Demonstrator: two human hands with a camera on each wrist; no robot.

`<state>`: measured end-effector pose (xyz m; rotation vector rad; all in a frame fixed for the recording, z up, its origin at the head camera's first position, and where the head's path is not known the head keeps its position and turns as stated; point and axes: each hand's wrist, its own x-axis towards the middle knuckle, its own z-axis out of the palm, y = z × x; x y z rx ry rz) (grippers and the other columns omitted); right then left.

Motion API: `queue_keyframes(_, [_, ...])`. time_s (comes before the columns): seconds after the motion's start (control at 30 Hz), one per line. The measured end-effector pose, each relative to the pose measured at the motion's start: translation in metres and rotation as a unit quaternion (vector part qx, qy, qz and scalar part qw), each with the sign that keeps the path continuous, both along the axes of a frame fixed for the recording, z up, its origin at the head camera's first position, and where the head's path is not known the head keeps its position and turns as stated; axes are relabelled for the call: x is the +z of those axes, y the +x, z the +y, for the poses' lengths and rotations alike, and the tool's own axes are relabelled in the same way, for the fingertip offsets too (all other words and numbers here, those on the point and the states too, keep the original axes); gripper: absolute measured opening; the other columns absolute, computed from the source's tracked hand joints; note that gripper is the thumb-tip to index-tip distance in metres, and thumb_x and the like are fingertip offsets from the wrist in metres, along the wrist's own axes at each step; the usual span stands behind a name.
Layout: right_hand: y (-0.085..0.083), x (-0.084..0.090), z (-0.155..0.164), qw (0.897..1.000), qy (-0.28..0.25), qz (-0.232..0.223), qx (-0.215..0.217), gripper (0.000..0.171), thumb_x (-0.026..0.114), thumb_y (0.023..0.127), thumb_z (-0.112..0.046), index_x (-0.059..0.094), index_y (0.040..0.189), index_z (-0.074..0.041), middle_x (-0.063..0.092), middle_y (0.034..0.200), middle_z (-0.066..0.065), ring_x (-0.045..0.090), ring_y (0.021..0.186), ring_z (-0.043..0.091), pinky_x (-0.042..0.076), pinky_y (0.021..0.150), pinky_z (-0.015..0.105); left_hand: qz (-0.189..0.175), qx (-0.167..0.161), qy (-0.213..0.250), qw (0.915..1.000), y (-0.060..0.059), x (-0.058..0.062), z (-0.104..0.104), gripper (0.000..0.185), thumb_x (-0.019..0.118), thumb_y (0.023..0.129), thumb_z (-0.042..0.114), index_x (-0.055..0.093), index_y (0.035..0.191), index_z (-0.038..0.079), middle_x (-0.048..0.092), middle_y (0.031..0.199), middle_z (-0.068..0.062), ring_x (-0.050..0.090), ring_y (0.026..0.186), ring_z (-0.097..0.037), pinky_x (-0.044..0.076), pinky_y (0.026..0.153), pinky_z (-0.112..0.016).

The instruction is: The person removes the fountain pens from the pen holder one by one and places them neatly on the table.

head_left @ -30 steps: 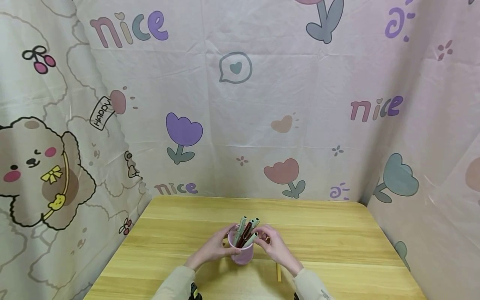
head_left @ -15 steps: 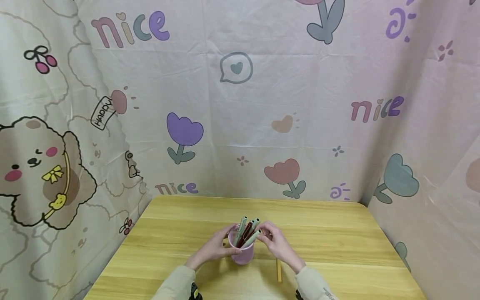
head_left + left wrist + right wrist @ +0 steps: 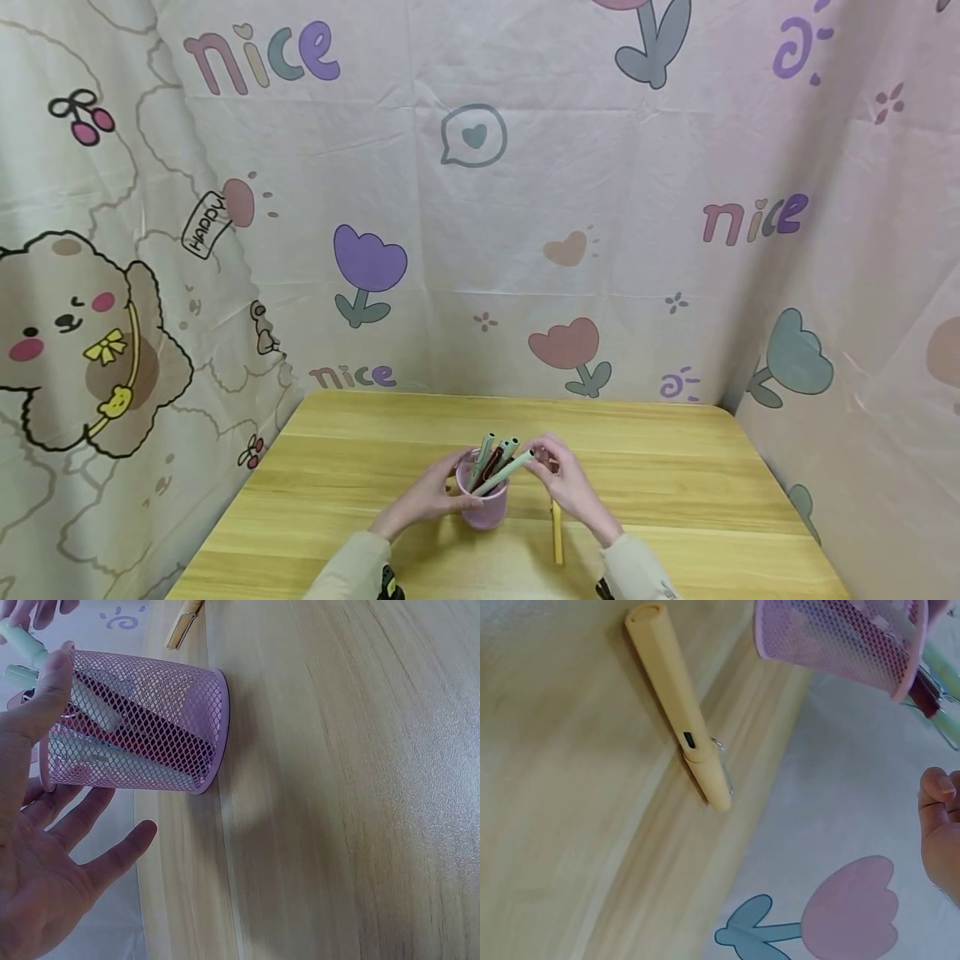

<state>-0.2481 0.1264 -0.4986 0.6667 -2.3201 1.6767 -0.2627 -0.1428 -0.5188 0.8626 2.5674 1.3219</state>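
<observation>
A pink mesh cup (image 3: 483, 502) with several pens stands on the wooden table (image 3: 675, 483). My left hand (image 3: 431, 493) holds the cup from its left side, thumb on the rim (image 3: 46, 686) and fingers (image 3: 90, 851) spread behind it. My right hand (image 3: 567, 483) pinches the top of a pale green pen (image 3: 507, 472), which slants out of the cup towards the right. The left wrist view shows that pen (image 3: 24, 645) leaving the cup (image 3: 150, 720). In the right wrist view only curled fingertips (image 3: 939, 796) appear beside the cup (image 3: 840, 637).
A yellow pen (image 3: 557, 533) lies on the table just right of the cup, below my right wrist; it shows as the yellow pen (image 3: 676, 697) in the right wrist view. Printed cloth walls (image 3: 480, 208) close in the table at the back and both sides.
My right hand has moved up and to the right, drawing the pale green pen partway out of the cup. More of the yellow pen shows. The left hand has stayed on the cup.
</observation>
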Motion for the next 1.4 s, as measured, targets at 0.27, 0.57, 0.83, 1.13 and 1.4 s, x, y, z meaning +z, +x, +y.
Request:
queue_keyframes(0.27, [0.001, 0.005, 0.008, 1.0, -0.027, -0.001, 0.006, 0.013, 0.067, 0.092, -0.004, 0.065, 0.105, 0.0, 0.058, 0.099, 0.017, 0.051, 0.078, 0.0, 0.047, 0.058, 0.012, 0.005, -0.001, -0.001, 1.0, -0.001, -0.001, 0.0, 0.091, 0.081, 0.084, 0.033, 0.033, 0.154, -0.001, 0.048, 0.15, -0.028, 0.052, 0.133, -0.048, 0.045, 0.108, -0.067])
queue_keyframes(0.57, [0.003, 0.008, 0.017, 0.998, -0.053, -0.023, 0.03, 0.019, 0.064, 0.095, -0.006, 0.064, 0.111, 0.004, 0.066, 0.106, 0.028, 0.056, 0.078, 0.0, 0.051, 0.061, 0.016, -0.001, 0.001, 0.002, 1.0, -0.001, -0.002, -0.001, 0.092, 0.081, 0.084, 0.031, 0.032, 0.154, -0.001, 0.048, 0.15, -0.028, 0.051, 0.133, -0.05, 0.046, 0.107, -0.069])
queue_keyframes(0.83, [0.002, 0.011, 0.026, 0.994, -0.101, 0.007, 0.038, 0.018, 0.06, 0.098, -0.003, 0.059, 0.112, 0.009, 0.074, 0.105, 0.015, 0.063, 0.084, -0.002, 0.057, 0.068, 0.021, 0.003, 0.007, -0.005, 1.0, 0.0, -0.002, 0.0, 0.093, 0.081, 0.083, 0.033, 0.032, 0.154, -0.001, 0.047, 0.151, -0.027, 0.05, 0.134, -0.049, 0.042, 0.109, -0.07])
queue_keyframes(1.13, [0.001, 0.013, 0.031, 0.973, -0.216, -0.004, 0.076, 0.028, 0.049, 0.103, 0.0, 0.042, 0.118, 0.022, 0.074, 0.11, -0.004, 0.073, 0.103, 0.009, 0.061, 0.093, 0.033, 0.006, 0.014, -0.01, 0.9998, 0.001, -0.002, 0.0, 0.093, 0.082, 0.082, 0.035, 0.034, 0.154, 0.001, 0.046, 0.151, -0.027, 0.051, 0.134, -0.049, 0.043, 0.108, -0.07])
queue_keyframes(1.4, [0.001, 0.015, 0.036, 0.952, -0.3, -0.018, 0.063, 0.019, 0.044, 0.105, 0.0, 0.043, 0.12, 0.012, 0.069, 0.107, -0.002, 0.075, 0.099, 0.019, 0.06, 0.092, 0.039, 0.012, 0.008, -0.011, 0.9998, 0.001, -0.002, 0.001, 0.09, 0.08, 0.084, 0.035, 0.034, 0.154, 0.001, 0.048, 0.151, -0.025, 0.05, 0.136, -0.046, 0.041, 0.111, -0.069])
